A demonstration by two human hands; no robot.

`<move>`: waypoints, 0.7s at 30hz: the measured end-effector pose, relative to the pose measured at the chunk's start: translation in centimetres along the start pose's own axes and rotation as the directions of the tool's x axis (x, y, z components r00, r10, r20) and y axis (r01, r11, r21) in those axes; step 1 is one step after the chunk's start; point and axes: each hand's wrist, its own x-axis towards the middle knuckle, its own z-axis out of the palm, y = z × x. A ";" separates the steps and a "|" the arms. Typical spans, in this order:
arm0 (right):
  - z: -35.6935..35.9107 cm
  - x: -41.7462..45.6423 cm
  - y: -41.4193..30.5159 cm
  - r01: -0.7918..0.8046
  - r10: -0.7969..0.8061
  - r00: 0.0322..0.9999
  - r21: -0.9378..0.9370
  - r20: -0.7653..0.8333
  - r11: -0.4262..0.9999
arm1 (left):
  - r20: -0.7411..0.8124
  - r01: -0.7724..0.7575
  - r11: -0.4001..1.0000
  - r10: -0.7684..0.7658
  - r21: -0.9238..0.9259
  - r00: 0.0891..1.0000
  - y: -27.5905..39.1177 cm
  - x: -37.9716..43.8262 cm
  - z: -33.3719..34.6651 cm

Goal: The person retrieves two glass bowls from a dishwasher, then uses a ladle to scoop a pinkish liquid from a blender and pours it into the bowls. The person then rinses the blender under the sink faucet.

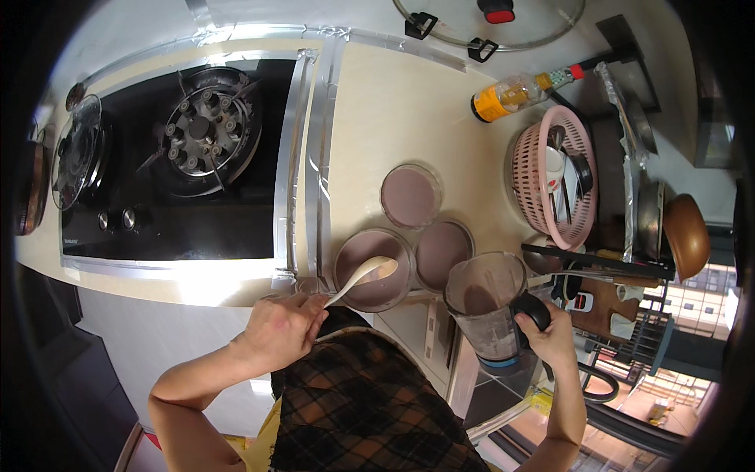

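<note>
My left hand (288,326) grips the handle of a pale spoon (364,275). Its bowl hovers over a wide glass bowl (348,243) of mauve liquid near the counter's front edge; whether it touches the liquid I cannot tell. In my right hand (548,336) is the black handle of a clear blender jug (486,312), tilted, with mauve residue inside its walls. Two more round glass vessels of the same liquid stand close by: one farther back (411,196), the other (443,256) beside the jug's rim.
A black gas hob (248,227) lies left, with a glass lid (79,153) on it. Back right are a bottle (507,97) with an orange label and a pink plastic basket (522,171) of dishes and utensils. A ladle (541,259) lies beside the dark rack; a large glass lid (531,32) leans behind.
</note>
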 end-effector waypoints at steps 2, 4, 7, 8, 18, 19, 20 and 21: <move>-0.2 0.7 -0.5 0.029 -0.029 0.999 -0.035 0.014 0.999 | -0.005 0.004 0.999 -0.004 -0.036 1.000 -0.2 0.0 0.2; -0.5 1.2 -1.2 0.018 -0.014 0.999 -0.087 0.041 0.996 | -0.009 -0.008 0.999 0.008 -0.046 1.000 -0.4 0.0 0.5; -1.0 1.9 -2.0 0.010 0.002 0.996 -0.140 0.086 0.990 | 0.003 -0.006 0.999 0.006 -0.050 1.000 -0.3 0.1 0.5; -1.2 2.0 -2.3 0.009 0.007 0.995 -0.153 0.102 0.988 | 0.010 -0.003 0.999 0.003 -0.050 1.000 -0.2 0.2 0.4; -2.1 3.0 -5.1 0.039 0.005 0.985 -0.250 0.174 0.967 | -0.037 -0.034 0.996 0.031 -0.087 0.999 -0.2 0.4 1.0; -2.2 3.1 -5.5 0.046 0.002 0.984 -0.262 0.180 0.964 | -0.049 -0.044 0.995 0.039 -0.093 0.998 -0.1 0.5 1.0; -2.4 3.1 -5.8 0.048 0.003 0.983 -0.273 0.182 0.961 | -0.058 -0.058 0.993 0.053 -0.099 0.997 0.0 0.5 0.9; -2.5 3.2 -6.0 0.042 0.016 0.982 -0.299 0.190 0.953 | -0.057 -0.058 0.993 0.053 -0.100 0.997 0.0 0.5 1.0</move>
